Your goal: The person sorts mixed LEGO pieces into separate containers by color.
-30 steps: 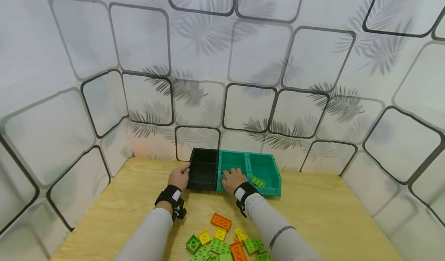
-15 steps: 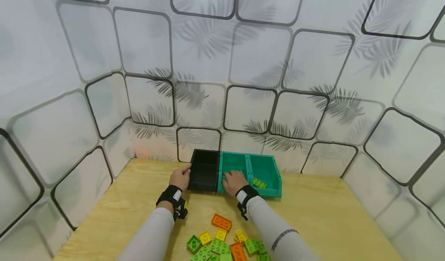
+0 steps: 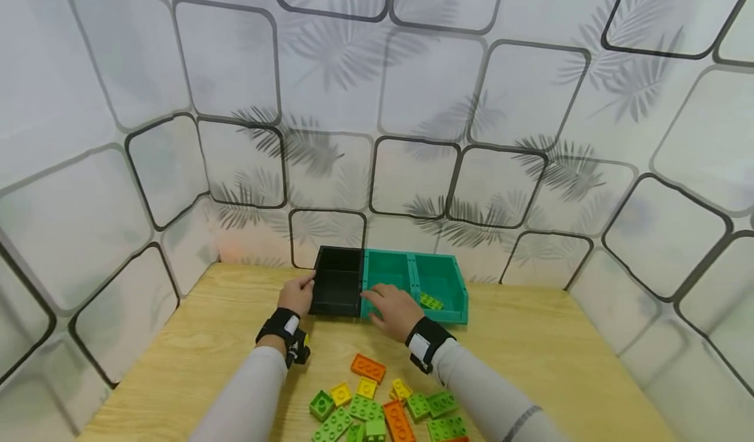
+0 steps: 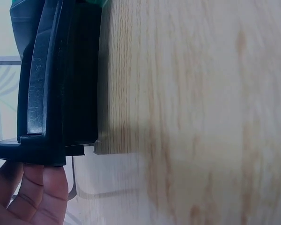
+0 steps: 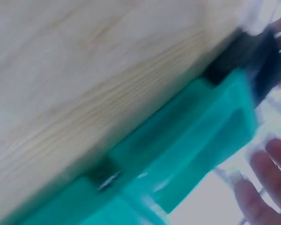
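My left hand [image 3: 296, 296] holds the left side rim of a black bin [image 3: 337, 293]. In the left wrist view its fingers [image 4: 44, 190] lie against the outside of that rim, and another fingertip shows at the far left edge. My right hand [image 3: 396, 311] hovers over the front of the left teal bin [image 3: 385, 268], fingers spread and nothing held. Those fingers [image 5: 267, 183] appear apart from the teal bin in the blurred right wrist view. A lime green toy building brick [image 3: 431, 301] lies in the right teal bin [image 3: 438, 275]. The hand hides part of the left teal bin.
The three bins stand side by side near the patterned back wall [image 3: 330, 167]. Nearer the person, loose bricks lie on the wooden table [image 3: 194, 370]: an orange brick [image 3: 368, 367], a yellow brick [image 3: 366, 387], a green brick [image 3: 321, 405] and several others.
My right hand has lifted out of the left teal bin and drawn back a little, its fingers spreading. My left hand stays at the black bin. The head view has shifted slightly.
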{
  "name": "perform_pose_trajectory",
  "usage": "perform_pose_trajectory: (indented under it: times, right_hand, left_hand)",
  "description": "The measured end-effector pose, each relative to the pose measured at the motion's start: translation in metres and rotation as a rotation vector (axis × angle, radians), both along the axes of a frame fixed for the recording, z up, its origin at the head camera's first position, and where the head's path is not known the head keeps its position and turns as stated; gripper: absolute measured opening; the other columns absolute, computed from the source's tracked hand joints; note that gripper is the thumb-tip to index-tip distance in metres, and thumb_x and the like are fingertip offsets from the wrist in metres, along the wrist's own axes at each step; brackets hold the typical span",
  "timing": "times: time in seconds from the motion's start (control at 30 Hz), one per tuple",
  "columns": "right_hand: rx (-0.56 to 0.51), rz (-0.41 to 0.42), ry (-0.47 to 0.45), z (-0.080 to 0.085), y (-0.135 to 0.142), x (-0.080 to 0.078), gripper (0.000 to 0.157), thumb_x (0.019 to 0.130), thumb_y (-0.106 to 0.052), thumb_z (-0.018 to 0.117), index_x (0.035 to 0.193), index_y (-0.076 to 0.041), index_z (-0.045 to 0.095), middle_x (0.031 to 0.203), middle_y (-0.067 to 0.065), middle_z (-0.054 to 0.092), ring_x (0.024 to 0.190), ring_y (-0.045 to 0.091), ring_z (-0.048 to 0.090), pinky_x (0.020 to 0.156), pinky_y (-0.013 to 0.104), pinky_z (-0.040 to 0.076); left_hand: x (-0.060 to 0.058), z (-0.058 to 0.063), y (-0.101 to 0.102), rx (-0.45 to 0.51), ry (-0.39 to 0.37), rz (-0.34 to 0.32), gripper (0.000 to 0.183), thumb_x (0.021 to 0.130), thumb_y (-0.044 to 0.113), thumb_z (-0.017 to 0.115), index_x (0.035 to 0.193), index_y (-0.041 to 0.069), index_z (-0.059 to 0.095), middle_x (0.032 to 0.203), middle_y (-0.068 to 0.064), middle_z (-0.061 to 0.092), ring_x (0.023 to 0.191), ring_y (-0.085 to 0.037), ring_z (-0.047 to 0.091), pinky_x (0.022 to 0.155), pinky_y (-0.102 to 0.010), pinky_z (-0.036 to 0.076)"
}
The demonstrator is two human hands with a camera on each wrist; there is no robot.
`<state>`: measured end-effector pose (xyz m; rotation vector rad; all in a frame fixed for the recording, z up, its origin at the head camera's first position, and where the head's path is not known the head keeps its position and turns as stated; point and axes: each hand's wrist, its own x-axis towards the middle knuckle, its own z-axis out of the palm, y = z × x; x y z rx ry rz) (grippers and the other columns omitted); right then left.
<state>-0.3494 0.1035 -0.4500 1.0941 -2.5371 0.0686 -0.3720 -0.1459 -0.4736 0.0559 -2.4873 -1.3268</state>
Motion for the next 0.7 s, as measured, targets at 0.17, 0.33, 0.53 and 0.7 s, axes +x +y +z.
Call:
perform_pose_trajectory:
  times: [0.17,0.33,0.53,0.7]
  right_hand:
    - [0.113,0.041,-0.298,0.003,-0.007,0.028,0.034,0.093,-0.036,0.065,0.122,-0.019,0.067,0.103,0.000,0.069,0.076,0.008,0.063,0.064,0.025,0.050]
    - [0.213,-0.007,-0.489,-0.008,-0.010,0.042,0.037,0.090,-0.042,0.067,0.122,-0.023,0.068,0.098,-0.005,0.066,0.074,0.004,0.058,0.068,0.023,0.049]
    - [0.194,-0.014,-0.553,-0.013,-0.003,0.041,0.030,0.088,-0.036,0.072,0.112,-0.019,0.073,0.087,-0.008,0.060,0.070,0.003,0.052,0.065,0.021,0.046]
    - [0.137,-0.014,-0.568,-0.015,0.004,0.038,0.018,0.081,-0.027,0.079,0.090,-0.020,0.065,0.078,-0.010,0.055,0.067,0.004,0.048,0.061,0.021,0.041]
  left_hand:
    - [-0.010,-0.011,-0.004,0.005,-0.009,0.002,0.034,0.100,0.014,0.052,0.132,0.009,0.061,0.124,-0.021,0.063,0.050,-0.019,0.043,0.053,-0.031,0.035]
    - [-0.010,-0.010,-0.004,0.003,-0.008,-0.003,0.034,0.100,0.014,0.052,0.133,0.009,0.061,0.125,-0.021,0.062,0.056,-0.022,0.050,0.055,-0.032,0.037]
    - [-0.002,-0.004,-0.001,0.005,-0.009,0.001,0.034,0.100,0.011,0.052,0.132,0.006,0.061,0.127,-0.022,0.060,0.069,-0.028,0.056,0.058,-0.032,0.038]
    - [-0.001,-0.003,0.000,0.008,0.007,0.001,0.033,0.100,0.010,0.052,0.132,0.005,0.061,0.126,-0.022,0.061,0.061,-0.027,0.052,0.056,-0.032,0.036]
